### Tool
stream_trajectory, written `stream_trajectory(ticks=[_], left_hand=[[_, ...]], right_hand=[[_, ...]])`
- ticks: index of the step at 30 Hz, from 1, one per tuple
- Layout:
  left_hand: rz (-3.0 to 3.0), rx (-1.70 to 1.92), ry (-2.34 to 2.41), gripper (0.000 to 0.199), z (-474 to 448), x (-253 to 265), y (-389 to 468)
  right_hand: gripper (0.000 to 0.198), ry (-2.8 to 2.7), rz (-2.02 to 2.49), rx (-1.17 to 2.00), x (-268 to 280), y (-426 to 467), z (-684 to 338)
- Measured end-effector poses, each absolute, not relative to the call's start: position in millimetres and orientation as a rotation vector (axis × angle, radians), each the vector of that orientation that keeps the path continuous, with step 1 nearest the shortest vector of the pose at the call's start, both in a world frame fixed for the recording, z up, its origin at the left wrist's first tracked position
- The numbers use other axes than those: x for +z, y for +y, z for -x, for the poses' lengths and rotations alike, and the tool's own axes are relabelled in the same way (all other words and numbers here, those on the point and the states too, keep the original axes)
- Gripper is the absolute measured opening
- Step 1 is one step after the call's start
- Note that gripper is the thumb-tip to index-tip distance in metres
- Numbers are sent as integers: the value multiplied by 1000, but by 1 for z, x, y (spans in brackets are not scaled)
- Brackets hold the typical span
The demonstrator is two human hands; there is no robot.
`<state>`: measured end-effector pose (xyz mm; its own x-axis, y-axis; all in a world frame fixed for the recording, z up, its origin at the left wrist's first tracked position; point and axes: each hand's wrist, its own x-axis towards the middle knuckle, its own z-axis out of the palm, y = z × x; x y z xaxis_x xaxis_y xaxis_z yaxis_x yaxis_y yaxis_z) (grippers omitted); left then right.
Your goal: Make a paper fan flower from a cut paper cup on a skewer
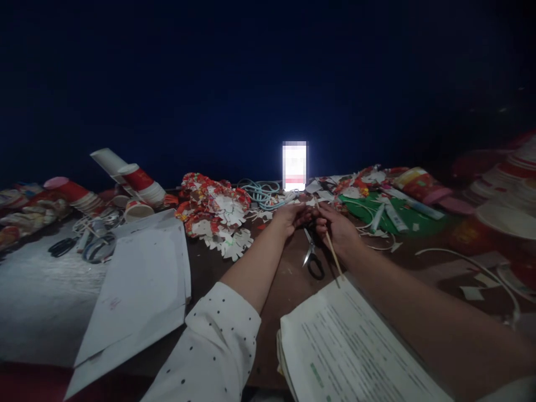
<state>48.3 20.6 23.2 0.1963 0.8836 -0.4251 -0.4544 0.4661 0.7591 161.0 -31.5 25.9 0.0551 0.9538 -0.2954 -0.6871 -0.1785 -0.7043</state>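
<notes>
My right hand (338, 228) is closed around a thin wooden stick (334, 254), which slants down toward a stack of printed paper (347, 340). Close beside it, my left hand (292, 219) has its fingers curled in. Whatever the left fingers pinch is hidden or too small to make out. A pair of scissors with black handles (316, 268) lies on the brown table (276, 301) just below both hands. White paper cutouts (234, 215) and red patterned ones (196, 187) are heaped left of my hands.
A lit, blurred-out screen (295, 166) stands behind my hands, near coiled pale cable (262, 192). Stacked paper cups (142, 184) and white sheets (142, 279) are at the left. Tubes (393, 216) lie on a green sheet (412, 220) at the right, with more cups (511, 184) beyond.
</notes>
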Motion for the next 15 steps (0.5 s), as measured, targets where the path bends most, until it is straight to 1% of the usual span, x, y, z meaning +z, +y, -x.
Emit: stream_trajectory(ticks=[4, 8, 11, 15], left_hand=[[-568, 1011, 956, 11, -49, 20, 22], [-615, 1008, 949, 13, -48, 18, 22], [-664, 973, 964, 10, -47, 19, 22], [-681, 956, 1016, 11, -46, 20, 23]], right_hand=[[16, -491, 911, 1489, 22, -32, -162], [20, -640, 1033, 1459, 17, -32, -163], [21, -702, 1127, 1378, 15, -30, -164], [16, -694, 1227, 1296, 17, -28, -164]])
